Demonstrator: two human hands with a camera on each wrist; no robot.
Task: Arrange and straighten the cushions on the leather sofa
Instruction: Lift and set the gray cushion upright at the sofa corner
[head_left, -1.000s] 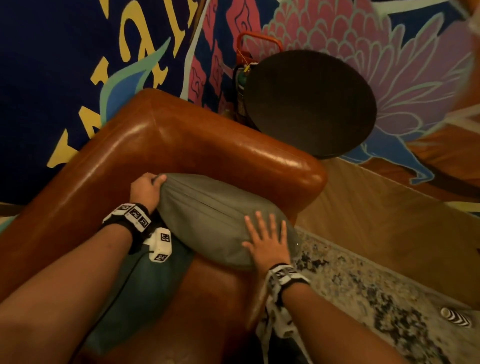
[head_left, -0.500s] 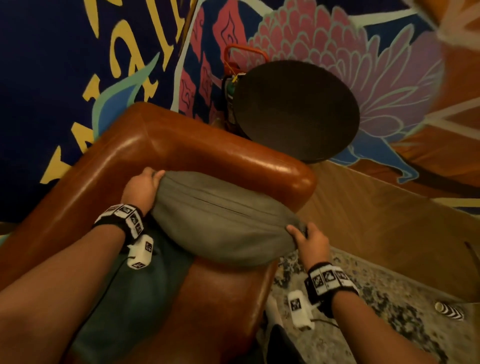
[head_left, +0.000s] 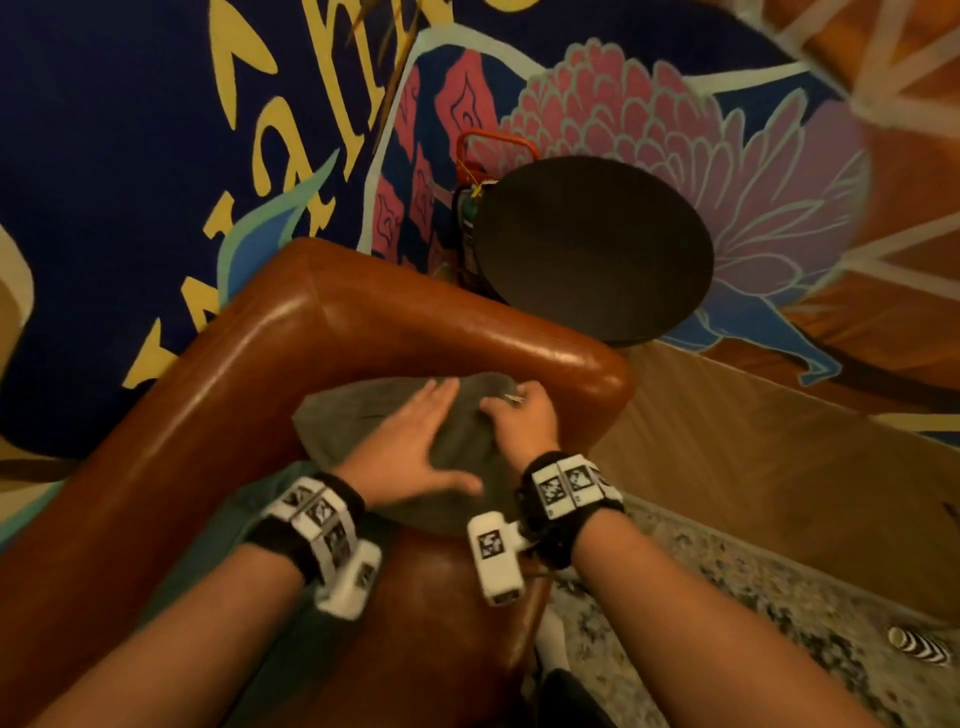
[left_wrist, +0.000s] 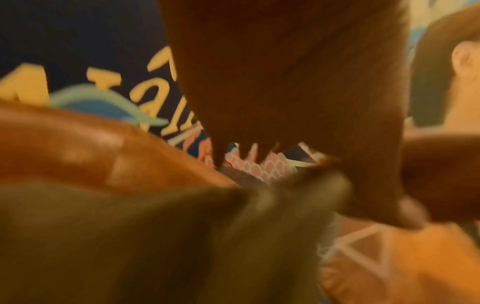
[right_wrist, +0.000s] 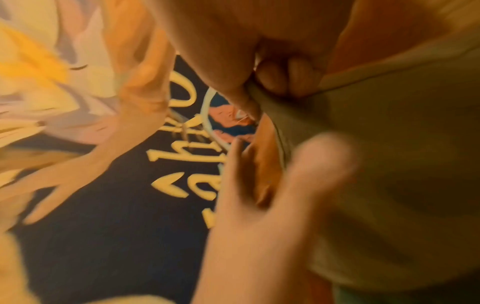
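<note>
Head view: grey-green fabric cushion (head_left: 363, 415) at frame centre, leaning in the corner of the brown leather sofa (head_left: 218, 364), against its armrest. Left hand (head_left: 410, 447) lies flat on the cushion face, fingers straight, gripping nothing. Right hand (head_left: 519, 421) fingers curl over the cushion's top right edge. Teal cushion (head_left: 228, 525) lower left on the seat. Round dark side table (head_left: 592, 249) upper right.

Left wrist view: blurred; straight fingers (left_wrist: 259, 102) above cushion.

Right wrist view: thumb and fingertips (right_wrist: 285, 76) pinch the cushion's seam edge, top centre.
</note>
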